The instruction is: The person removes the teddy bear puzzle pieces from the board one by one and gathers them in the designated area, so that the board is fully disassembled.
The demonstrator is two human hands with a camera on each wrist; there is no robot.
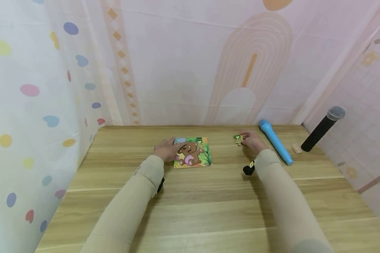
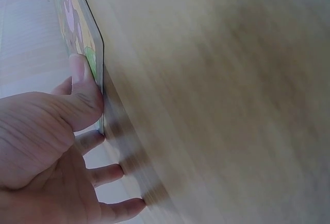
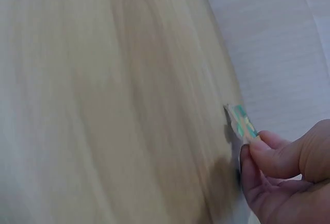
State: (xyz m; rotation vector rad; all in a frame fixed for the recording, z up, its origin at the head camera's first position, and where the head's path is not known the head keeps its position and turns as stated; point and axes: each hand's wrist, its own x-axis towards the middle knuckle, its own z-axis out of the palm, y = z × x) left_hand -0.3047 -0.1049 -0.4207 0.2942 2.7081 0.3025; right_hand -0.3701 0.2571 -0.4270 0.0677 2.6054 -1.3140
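A bear jigsaw puzzle [image 1: 191, 158] lies flat on the wooden table, its brown bear and green leaves facing up. My left hand [image 1: 167, 150] rests on its left side; in the left wrist view the thumb [image 2: 81, 80] presses on the puzzle's edge while other fingertips touch the table, the fingers spread. To the right, apart from the puzzle, my right hand [image 1: 252, 140] pinches a green and yellow puzzle piece [image 1: 238, 139] between thumb and fingers. The right wrist view has this piece [image 3: 241, 123] tilted, close to the tabletop.
A blue microphone [image 1: 276, 142] lies right of my right hand. Farther right is a black microphone [image 1: 320, 133] with a grey head, a small pale piece [image 1: 296, 149] beside it. A patterned curtain [image 1: 177, 70] hangs along the table's back edge.
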